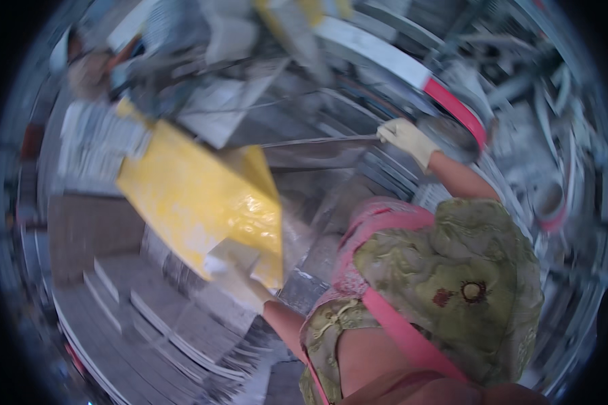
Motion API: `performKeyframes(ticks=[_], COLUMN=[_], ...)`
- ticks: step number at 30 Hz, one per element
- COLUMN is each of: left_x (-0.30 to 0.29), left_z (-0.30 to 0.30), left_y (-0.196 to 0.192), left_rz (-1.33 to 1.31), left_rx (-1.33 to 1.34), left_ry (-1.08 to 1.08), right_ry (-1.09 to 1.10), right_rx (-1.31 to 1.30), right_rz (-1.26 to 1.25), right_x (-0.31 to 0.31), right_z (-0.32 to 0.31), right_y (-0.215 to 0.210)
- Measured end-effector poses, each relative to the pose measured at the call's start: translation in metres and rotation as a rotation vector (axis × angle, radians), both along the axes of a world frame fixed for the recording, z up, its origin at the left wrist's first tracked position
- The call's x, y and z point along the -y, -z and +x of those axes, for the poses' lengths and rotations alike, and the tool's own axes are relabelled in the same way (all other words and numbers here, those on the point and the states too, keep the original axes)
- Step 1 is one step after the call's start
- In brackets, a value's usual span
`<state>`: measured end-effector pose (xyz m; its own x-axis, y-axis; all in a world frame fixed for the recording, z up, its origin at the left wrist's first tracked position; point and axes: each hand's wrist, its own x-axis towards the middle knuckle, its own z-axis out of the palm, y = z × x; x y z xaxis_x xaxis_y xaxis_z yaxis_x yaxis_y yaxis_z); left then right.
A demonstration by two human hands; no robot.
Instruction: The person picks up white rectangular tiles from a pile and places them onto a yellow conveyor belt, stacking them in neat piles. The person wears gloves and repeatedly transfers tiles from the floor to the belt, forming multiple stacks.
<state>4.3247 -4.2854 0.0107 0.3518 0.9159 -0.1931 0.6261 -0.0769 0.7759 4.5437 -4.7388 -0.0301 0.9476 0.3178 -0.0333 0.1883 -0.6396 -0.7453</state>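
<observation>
My left hand (240, 285), in a cream glove and blurred by motion, is closed round a pale, flat, square piece (232, 256). This piece lies over the near corner of a yellow, shiny, white-dusted panel (196, 192). Farther off on the right, my right hand (407, 140), also gloved, has its fingers curled in. It is beside the end of a long dark grey-brown strip (317, 152); whether it grips the strip or something small cannot be made out.
Stacks of grey flat pieces (175, 317) fill the left foreground, with a brown block (91, 236) behind them. Another pale stack (98, 142) stands far left, near another person (91, 71). A curved white and red guard (446, 101) arches at the right, beside a round tube (548, 199).
</observation>
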Motion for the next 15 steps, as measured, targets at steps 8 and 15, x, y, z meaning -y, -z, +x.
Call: performKeyframes(ticks=[8,15], left_x=[-0.011,-0.002], left_z=[0.001,0.007], left_y=[0.009,-0.003], left_rz=[-0.069,-0.081], left_rx=[0.475,0.323], left_ry=[0.146,0.172], right_ry=[0.376,-0.109], right_rx=[0.207,0.549], right_rz=[-0.437,-0.727], right_x=[0.192,0.165], right_z=[0.009,0.115], right_y=[-0.002,0.003])
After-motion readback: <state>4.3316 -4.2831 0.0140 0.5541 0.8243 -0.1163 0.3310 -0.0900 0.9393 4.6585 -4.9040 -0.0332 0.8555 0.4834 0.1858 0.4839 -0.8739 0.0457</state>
